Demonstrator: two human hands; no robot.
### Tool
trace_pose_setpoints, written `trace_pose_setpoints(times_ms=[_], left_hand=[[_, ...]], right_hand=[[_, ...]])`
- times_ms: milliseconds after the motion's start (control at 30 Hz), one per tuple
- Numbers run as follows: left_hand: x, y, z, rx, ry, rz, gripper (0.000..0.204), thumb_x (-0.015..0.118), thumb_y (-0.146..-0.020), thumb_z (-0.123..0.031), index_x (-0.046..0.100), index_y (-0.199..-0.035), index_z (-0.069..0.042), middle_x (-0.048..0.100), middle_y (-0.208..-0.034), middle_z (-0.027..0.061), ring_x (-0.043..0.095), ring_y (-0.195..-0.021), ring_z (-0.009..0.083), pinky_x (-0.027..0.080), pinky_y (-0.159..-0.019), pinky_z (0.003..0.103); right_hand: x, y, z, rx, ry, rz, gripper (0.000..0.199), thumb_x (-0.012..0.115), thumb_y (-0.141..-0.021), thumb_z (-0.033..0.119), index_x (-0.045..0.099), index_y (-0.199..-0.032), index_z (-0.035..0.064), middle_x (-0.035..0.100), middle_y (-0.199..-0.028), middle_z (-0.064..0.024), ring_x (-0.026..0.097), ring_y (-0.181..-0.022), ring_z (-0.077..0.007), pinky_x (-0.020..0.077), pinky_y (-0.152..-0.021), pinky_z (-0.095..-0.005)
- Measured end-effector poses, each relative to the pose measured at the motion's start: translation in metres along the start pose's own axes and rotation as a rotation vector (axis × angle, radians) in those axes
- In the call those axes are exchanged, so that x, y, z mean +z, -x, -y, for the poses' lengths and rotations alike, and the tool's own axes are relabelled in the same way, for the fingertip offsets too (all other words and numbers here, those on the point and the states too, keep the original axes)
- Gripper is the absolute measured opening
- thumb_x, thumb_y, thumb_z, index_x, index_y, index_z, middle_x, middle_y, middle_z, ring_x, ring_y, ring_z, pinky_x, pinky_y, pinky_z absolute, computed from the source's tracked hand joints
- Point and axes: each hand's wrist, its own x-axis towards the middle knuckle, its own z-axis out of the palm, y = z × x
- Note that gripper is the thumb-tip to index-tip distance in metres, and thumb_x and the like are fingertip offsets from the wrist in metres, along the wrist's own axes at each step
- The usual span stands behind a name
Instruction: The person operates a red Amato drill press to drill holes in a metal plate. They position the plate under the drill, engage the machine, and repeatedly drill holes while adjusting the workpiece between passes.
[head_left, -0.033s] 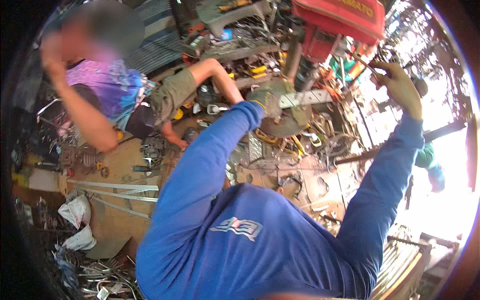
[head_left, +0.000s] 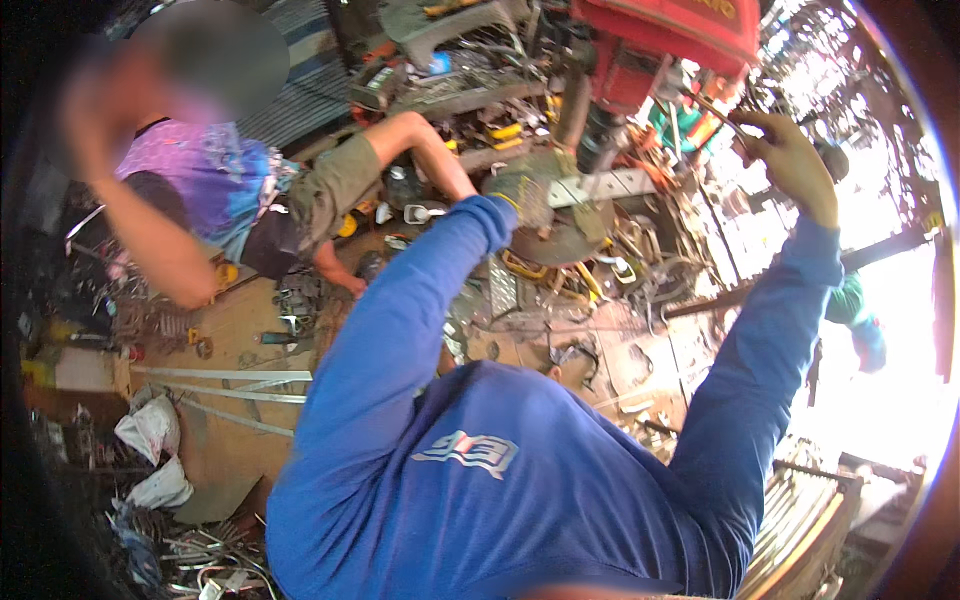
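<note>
My left hand [head_left: 521, 203], in a grey work glove with a yellow cuff edge, is closed on the near end of a light flat metal bar [head_left: 602, 187]. The bar lies on the round table [head_left: 556, 246] of a red drill press [head_left: 668, 52], below its dark spindle [head_left: 601, 140]. Up at the right, my bare right hand [head_left: 792, 160] has its fingers closed round the end of the thin feed lever [head_left: 712, 108] on the press's side. Fine detail under the glove is hidden.
At the left another person [head_left: 205, 180] sits with bent knees, one arm raised. Long metal strips [head_left: 225, 376] and white bags [head_left: 150, 425] lie on the floor. A bench [head_left: 460, 98] cluttered with tools stands behind. Metal rods [head_left: 800, 520] are stacked at the lower right.
The whole view has shifted slightly, so the press and both hands appear a little further left and up. Both hands keep their holds.
</note>
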Motion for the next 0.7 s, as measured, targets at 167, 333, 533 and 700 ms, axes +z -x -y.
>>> trace_pose_setpoints(times_ms=[167,333,533,700], left_hand=[[0.012,-0.007,0.005,-0.078,0.054,0.109,0.081,0.088,-0.054,-0.032,0.068,-0.128,-0.008,0.067,-0.129,0.0218,0.065,-0.120,0.0392,0.052,-0.104,0.047],[0.019,-0.010,0.015,-0.039,-0.049,0.210,0.063,0.074,-0.078,-0.047,0.069,-0.127,-0.009,0.071,-0.122,0.0218,0.068,-0.108,0.0424,0.055,-0.093,0.051],[0.022,-0.012,0.015,-0.107,0.034,0.142,0.059,0.077,-0.076,-0.038,0.069,-0.127,-0.011,0.069,-0.127,0.0197,0.067,-0.115,0.0397,0.053,-0.099,0.050],[0.021,-0.018,0.011,-0.190,-0.029,0.298,0.053,0.072,-0.077,-0.034,0.072,-0.125,-0.011,0.069,-0.129,0.0203,0.066,-0.120,0.0370,0.052,-0.103,0.049]], right_hand=[[0.007,0.008,-0.005,-0.123,-0.001,-0.019,0.037,0.061,-0.096,0.011,0.070,-0.132,0.0085,0.067,-0.082,-0.0061,0.063,-0.075,-0.0102,0.0477,-0.061,-0.0295],[-0.005,-0.006,-0.010,-0.107,0.117,0.003,0.038,0.060,-0.098,0.012,0.070,-0.134,0.0117,0.068,-0.077,-0.0043,0.064,-0.073,-0.0124,0.0510,-0.067,-0.0322],[-0.014,-0.014,0.007,-0.066,0.203,-0.037,0.039,0.061,-0.097,0.013,0.068,-0.135,0.0105,0.073,-0.082,-0.0087,0.069,-0.078,-0.0152,0.0528,-0.069,-0.0327],[0.011,0.009,0.008,-0.017,0.314,-0.204,0.039,0.065,-0.089,0.020,0.073,-0.128,0.0205,0.075,-0.112,-0.0127,0.071,-0.103,-0.0328,0.0557,-0.090,-0.0433]])
